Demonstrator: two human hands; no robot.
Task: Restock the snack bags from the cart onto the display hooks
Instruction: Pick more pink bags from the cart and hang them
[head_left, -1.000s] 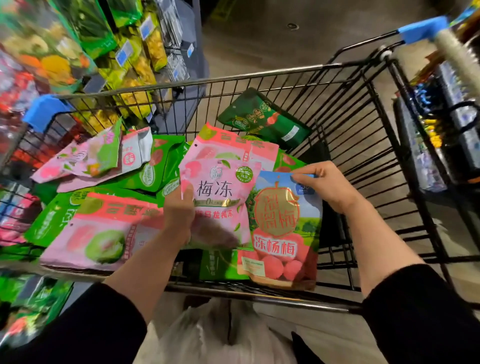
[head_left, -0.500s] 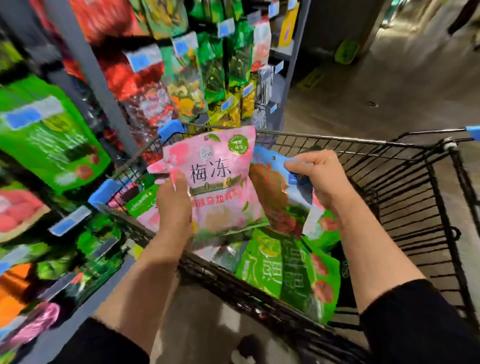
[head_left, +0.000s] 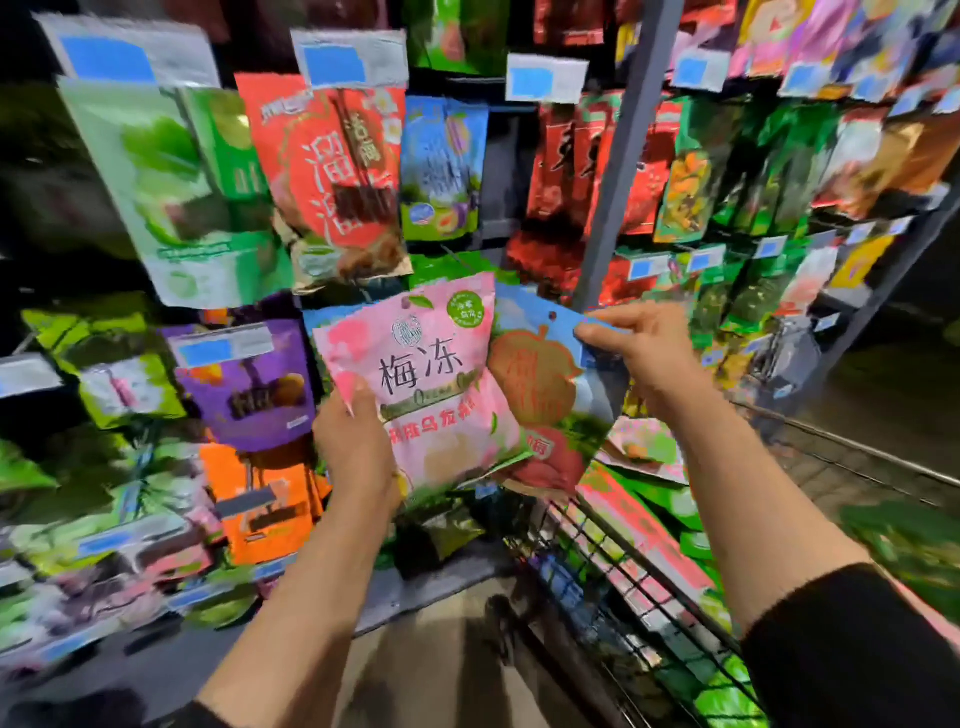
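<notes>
A pink bag (head_left: 415, 384) with black characters overlaps a blue-and-red bag (head_left: 540, 389); sleeves (head_left: 852, 649) are black.

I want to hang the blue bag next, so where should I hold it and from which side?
Pinch the blue bag at its top edge, beside the hang hole, coming from the right as the right hand does; the pink bag overlaps its left side.

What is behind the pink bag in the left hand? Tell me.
Behind the pink bag, held by the left hand, the blue bag pinched by the right hand is partly overlapped; its left edge is hidden, as is the display directly behind.
</notes>
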